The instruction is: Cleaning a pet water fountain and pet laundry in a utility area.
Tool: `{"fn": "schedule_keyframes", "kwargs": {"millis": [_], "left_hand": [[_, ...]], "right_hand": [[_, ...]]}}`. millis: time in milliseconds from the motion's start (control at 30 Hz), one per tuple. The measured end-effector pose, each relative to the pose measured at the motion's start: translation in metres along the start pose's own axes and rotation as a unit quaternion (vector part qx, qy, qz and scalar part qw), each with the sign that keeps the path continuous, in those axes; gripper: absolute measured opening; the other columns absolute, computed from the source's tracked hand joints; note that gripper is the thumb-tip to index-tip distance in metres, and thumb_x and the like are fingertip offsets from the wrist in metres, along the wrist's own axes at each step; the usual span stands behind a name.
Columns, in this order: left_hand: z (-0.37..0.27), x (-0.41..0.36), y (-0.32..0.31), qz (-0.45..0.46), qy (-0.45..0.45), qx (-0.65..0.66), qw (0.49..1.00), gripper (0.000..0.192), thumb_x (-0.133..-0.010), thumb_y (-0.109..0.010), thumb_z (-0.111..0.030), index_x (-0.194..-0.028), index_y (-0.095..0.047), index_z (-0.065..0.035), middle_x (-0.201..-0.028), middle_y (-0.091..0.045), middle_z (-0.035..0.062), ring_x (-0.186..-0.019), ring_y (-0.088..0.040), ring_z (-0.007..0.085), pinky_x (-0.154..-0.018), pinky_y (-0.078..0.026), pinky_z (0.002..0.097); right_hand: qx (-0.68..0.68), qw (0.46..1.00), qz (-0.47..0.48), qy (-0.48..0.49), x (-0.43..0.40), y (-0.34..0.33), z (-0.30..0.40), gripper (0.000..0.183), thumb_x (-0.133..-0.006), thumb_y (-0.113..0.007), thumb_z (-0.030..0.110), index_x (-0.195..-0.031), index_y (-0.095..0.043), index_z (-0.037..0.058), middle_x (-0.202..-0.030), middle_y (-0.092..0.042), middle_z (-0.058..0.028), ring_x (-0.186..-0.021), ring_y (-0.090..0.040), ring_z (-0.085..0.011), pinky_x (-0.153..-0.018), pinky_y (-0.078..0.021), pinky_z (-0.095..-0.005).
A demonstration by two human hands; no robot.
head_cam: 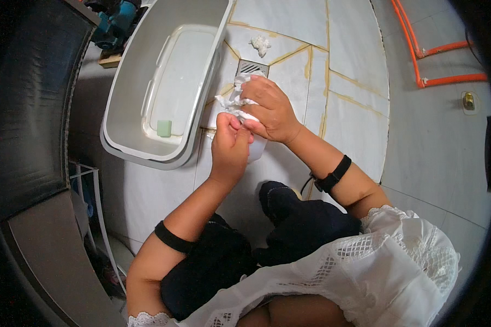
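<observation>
Crumpled white material point(233, 103), wet tissue or thin cloth, is bunched under the fingers of my right hand point(270, 110). Right beside it, my left hand point(231, 143) is curled into a fist, its fingertips touching or nearly touching my right thumb. Whatever the left fingers hold is hidden. Below both hands shows part of a smooth white plastic-looking object point(258, 150); the hands cover most of it. A metal floor drain grate point(253, 67) lies just beyond my right hand. Past the drain, a white wad point(260, 45) rests on the tiles.
A large grey plastic tub point(125, 110) stands at left, with a pale green block point(164, 128) inside. A teal pump-like machine point(110, 30) sits behind it. Orange pipes point(446, 80) and a brass fitting point(469, 101) are at right. A white metal rack point(100, 212) stands at lower left.
</observation>
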State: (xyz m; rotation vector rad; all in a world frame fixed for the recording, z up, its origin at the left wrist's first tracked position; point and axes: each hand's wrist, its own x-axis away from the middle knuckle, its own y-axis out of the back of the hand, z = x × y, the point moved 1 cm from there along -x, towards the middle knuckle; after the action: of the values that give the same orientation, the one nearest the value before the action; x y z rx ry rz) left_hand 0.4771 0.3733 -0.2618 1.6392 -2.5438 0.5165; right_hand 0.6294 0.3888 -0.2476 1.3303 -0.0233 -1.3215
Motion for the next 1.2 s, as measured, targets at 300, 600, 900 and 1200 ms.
{"fn": "schedule_keyframes", "kwargs": {"millis": [300, 600, 900, 1200], "left_hand": [[-0.005, 0.003, 0.001, -0.003, -0.014, -0.012, 1.000, 0.018, -0.092, -0.050, -0.012, -0.090, -0.032, -0.0121, -0.067, -0.049, 0.0023, -0.050, -0.039, 0.0056, -0.042, -0.031, 0.0196], [-0.031, -0.002, 0.019, -0.077, 0.034, 0.053, 0.995, 0.019, -0.091, -0.053, -0.019, -0.085, -0.036, -0.0151, -0.062, -0.045, -0.0007, -0.049, -0.037, 0.0050, -0.040, -0.026, 0.0190], [-0.049, 0.002, 0.025, -0.039, 0.000, 0.071, 0.997, 0.020, -0.092, -0.051, -0.015, -0.084, -0.033, -0.0131, -0.059, -0.039, -0.0016, -0.049, -0.034, 0.0046, -0.038, -0.025, 0.0188], [-0.079, 0.008, 0.018, -0.051, -0.068, 0.019, 0.996, 0.023, -0.090, -0.055, -0.019, -0.082, -0.034, -0.0153, -0.057, -0.037, -0.0042, -0.046, -0.031, 0.0036, -0.036, -0.019, 0.0188]], "right_hand": [[-0.019, 0.999, -0.036, -0.015, 0.046, 0.001, 0.000, 0.033, -0.069, -0.072, 0.025, -0.088, -0.054, 0.0051, -0.116, -0.048, -0.0157, -0.115, -0.046, -0.0374, -0.099, -0.0378, -0.0515], [-0.293, 0.752, -0.148, -0.572, 0.098, -0.026, 0.007, 0.033, -0.097, -0.042, 0.031, -0.106, -0.054, 0.0017, -0.081, -0.059, -0.0038, -0.079, -0.056, -0.0125, -0.075, -0.0446, -0.0263], [-0.092, 0.927, -0.092, -0.352, -0.006, -0.003, 0.025, 0.040, -0.087, -0.054, 0.029, -0.121, -0.053, 0.0080, -0.132, -0.040, -0.0208, -0.112, -0.051, -0.0354, -0.095, -0.0395, -0.0339], [-0.003, 0.955, -0.151, -0.256, -0.010, -0.009, 0.069, 0.050, -0.082, -0.059, 0.023, -0.126, -0.045, 0.0041, -0.131, -0.035, -0.0242, -0.114, -0.046, -0.0391, -0.096, -0.0378, -0.0392]]}}
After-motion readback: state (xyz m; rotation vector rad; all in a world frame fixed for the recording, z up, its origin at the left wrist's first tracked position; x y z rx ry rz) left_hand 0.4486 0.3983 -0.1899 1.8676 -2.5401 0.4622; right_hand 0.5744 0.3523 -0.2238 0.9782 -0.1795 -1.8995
